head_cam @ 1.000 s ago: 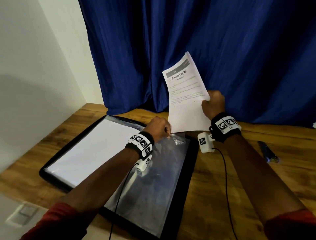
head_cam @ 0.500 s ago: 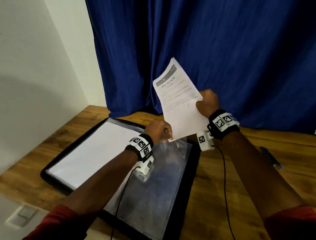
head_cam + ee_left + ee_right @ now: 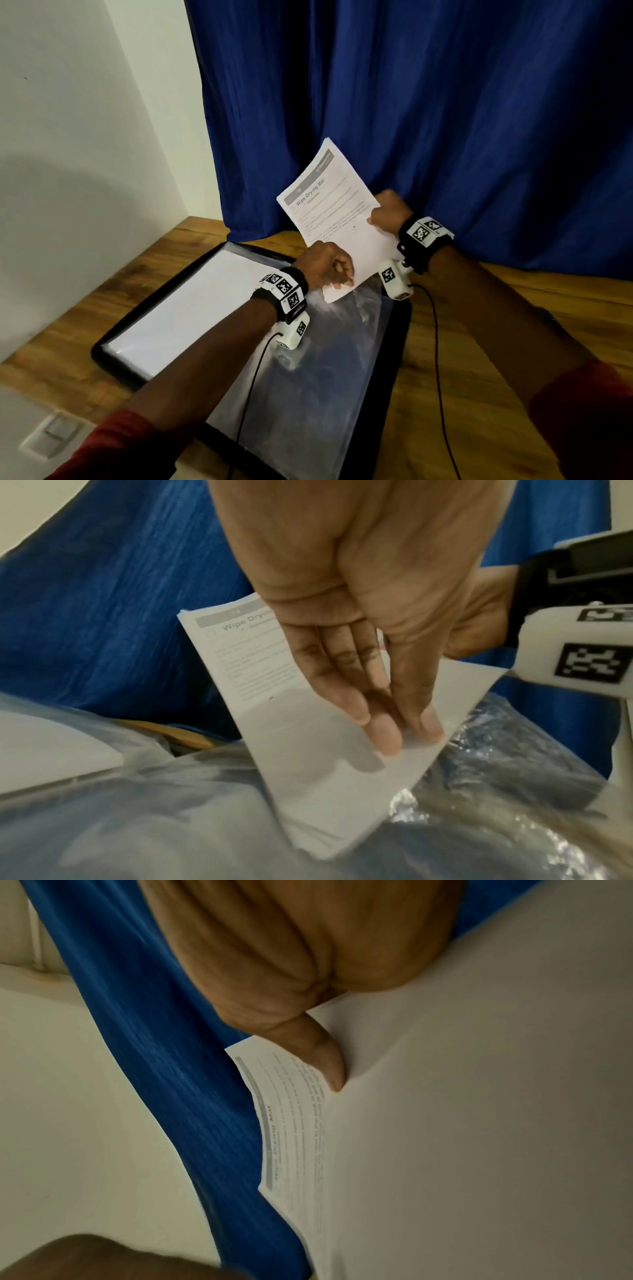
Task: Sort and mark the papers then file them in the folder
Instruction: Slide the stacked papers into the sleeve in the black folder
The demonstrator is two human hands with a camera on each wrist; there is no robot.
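Observation:
A printed sheet [image 3: 329,205] headed "Wipe Drying Mat" is held upright and tilted left over the open black folder [image 3: 400,342]. My right hand [image 3: 387,216] grips the sheet's right edge, thumb [image 3: 329,1064] on the printed face. My left hand [image 3: 325,267] pinches the top edge of the folder's clear plastic sleeve [image 3: 325,370] between thumb and fingers [image 3: 387,734]. The sheet's lower corner [image 3: 325,818] sits at the sleeve's mouth and looks hazy behind the film. A blank white sheet [image 3: 191,308] lies in the folder's left half.
The folder lies on a wooden table [image 3: 479,377] set against a blue curtain [image 3: 411,102] and a white wall [image 3: 85,154] on the left. A dark pen [image 3: 546,314] lies on the table, mostly hidden behind my right forearm. Wrist-camera cables trail over the folder and table.
The right hand has swung the printed sheet leftward and down, tilting it more. Its lower corner now meets the sleeve edge under the left hand, which stayed in place.

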